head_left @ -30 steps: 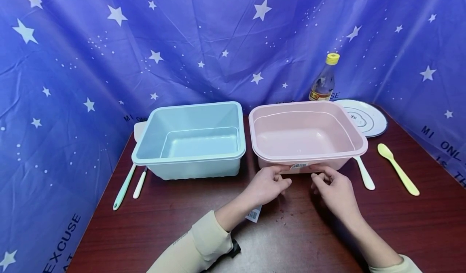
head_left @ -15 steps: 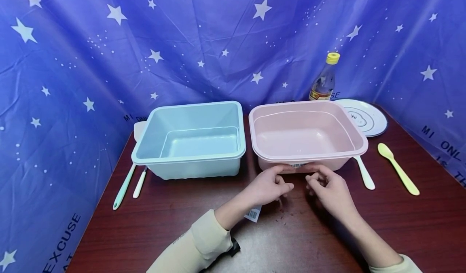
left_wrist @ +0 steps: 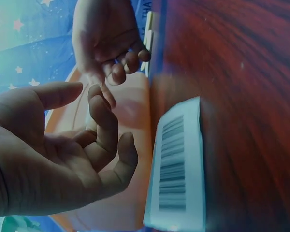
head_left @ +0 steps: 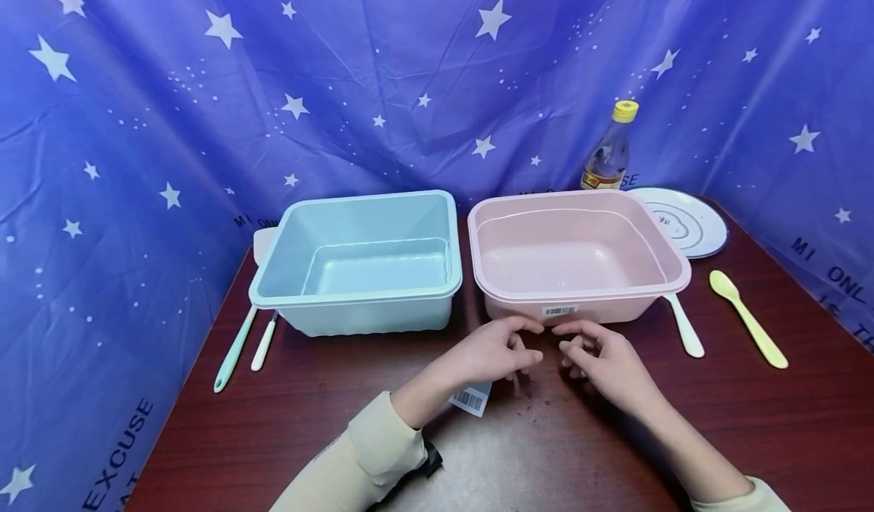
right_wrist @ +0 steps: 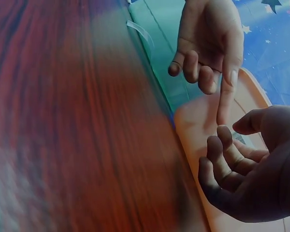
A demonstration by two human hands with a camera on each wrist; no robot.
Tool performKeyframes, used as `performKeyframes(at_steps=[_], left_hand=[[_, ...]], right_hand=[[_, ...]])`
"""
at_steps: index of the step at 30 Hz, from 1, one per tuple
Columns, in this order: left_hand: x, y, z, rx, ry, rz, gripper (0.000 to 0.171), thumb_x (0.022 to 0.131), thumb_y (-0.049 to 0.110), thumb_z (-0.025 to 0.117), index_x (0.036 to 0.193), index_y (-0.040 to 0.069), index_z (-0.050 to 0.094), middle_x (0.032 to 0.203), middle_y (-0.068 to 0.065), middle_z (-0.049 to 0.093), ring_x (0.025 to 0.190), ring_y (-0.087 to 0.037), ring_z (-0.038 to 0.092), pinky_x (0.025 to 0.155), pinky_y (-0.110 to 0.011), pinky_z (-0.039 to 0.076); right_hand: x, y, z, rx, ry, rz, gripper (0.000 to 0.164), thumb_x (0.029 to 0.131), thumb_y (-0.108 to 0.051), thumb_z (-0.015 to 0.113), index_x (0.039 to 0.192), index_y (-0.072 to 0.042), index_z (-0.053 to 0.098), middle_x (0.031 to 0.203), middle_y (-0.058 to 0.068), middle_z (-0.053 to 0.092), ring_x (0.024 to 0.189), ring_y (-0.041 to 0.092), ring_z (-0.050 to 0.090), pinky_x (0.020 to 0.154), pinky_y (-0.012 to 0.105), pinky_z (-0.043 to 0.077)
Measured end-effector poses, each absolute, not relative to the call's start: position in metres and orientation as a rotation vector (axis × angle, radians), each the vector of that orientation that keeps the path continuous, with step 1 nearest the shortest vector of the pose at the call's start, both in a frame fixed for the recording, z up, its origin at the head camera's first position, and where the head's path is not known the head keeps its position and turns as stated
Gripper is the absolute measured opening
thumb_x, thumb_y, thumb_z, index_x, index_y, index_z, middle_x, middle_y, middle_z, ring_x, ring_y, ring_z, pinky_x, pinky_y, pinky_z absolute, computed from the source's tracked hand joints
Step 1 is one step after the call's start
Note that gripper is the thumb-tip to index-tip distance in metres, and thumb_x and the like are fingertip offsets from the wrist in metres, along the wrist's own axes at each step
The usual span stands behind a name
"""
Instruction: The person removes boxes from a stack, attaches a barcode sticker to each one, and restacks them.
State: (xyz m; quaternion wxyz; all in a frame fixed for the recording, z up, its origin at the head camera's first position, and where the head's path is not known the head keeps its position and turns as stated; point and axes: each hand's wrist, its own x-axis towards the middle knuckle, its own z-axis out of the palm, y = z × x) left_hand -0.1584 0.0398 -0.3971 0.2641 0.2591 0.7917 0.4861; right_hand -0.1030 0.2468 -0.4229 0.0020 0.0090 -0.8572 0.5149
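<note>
Both hands hover in front of the pink plastic basin (head_left: 570,254), holding nothing. My left hand (head_left: 495,349) points its index finger inward, with the other fingers loosely bent. Facing it, my right hand (head_left: 601,360) has a similar pose, and a small gap shows between the index fingertips in the head view. A barcode sticker (head_left: 560,310) on the basin's front wall sits just above the fingertips. Beneath the left wrist shows a tag with a barcode (head_left: 471,399), partly hidden by the hand; it looks large in the left wrist view (left_wrist: 176,169). A light blue basin (head_left: 362,315) stands to the left.
Left of the blue basin lie a green handle (head_left: 235,349) and a white handle (head_left: 263,343). A white handle (head_left: 685,328), a yellow spoon (head_left: 747,318) and a white plate (head_left: 703,227) lie at right. A yellow-capped bottle (head_left: 606,155) stands behind the pink basin.
Both hands have drawn slightly back from the pink basin's front wall, and their index fingertips have come closer together. The sticker on the wall is now fully uncovered. The basins stay put.
</note>
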Motion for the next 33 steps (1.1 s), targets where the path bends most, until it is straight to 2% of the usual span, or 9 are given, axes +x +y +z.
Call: performKeyframes(at_steps=[6,13,18,25,33], left_hand=[[-0.163,0.023,-0.395,0.769,2.191,1.252,0.028,0.096,0.015,0.068,0.122,0.004,0.068,0.076,-0.002,0.066,0.061,-0.012,0.060,0.059,-0.022,0.047],[-0.163,0.003,-0.397,0.763,2.214,1.256,0.018,0.096,0.014,0.067,0.112,0.007,0.073,0.078,-0.001,0.066,0.065,-0.011,0.060,0.061,-0.022,0.045],[-0.163,-0.012,-0.400,0.746,2.235,1.243,0.017,0.096,0.015,0.066,0.110,0.008,0.073,0.084,0.000,0.069,0.072,-0.014,0.062,0.064,-0.023,0.048],[-0.164,-0.035,-0.401,0.736,2.249,1.276,0.017,0.097,0.012,0.065,0.109,0.003,0.072,0.085,-0.005,0.069,0.067,-0.009,0.058,0.062,-0.023,0.047],[-0.165,-0.059,-0.403,0.715,2.307,1.255,0.016,0.097,0.013,0.065,0.106,0.003,0.072,0.077,0.004,0.062,0.069,-0.011,0.059,0.065,-0.025,0.048]], right_hand=[[-0.104,0.235,-0.424,0.147,-2.682,1.811,0.028,0.097,-0.001,0.060,0.124,0.003,0.061,0.085,0.012,0.068,0.063,0.018,0.059,0.051,0.034,0.052],[-0.106,0.220,-0.426,0.284,-2.705,1.960,0.028,0.098,-0.004,0.062,0.124,0.005,0.060,0.086,0.015,0.066,0.066,0.021,0.061,0.056,0.035,0.055],[-0.108,0.210,-0.429,0.357,-2.725,2.001,0.026,0.098,-0.005,0.062,0.122,0.007,0.060,0.085,0.016,0.067,0.067,0.023,0.063,0.058,0.036,0.057],[-0.110,0.196,-0.427,0.386,-2.753,2.043,0.025,0.097,-0.003,0.061,0.120,0.008,0.060,0.082,0.015,0.067,0.067,0.026,0.064,0.058,0.037,0.057],[-0.113,0.182,-0.423,0.379,-2.823,1.942,0.024,0.092,-0.004,0.063,0.115,0.004,0.063,0.077,0.010,0.069,0.065,0.023,0.064,0.055,0.035,0.056]])
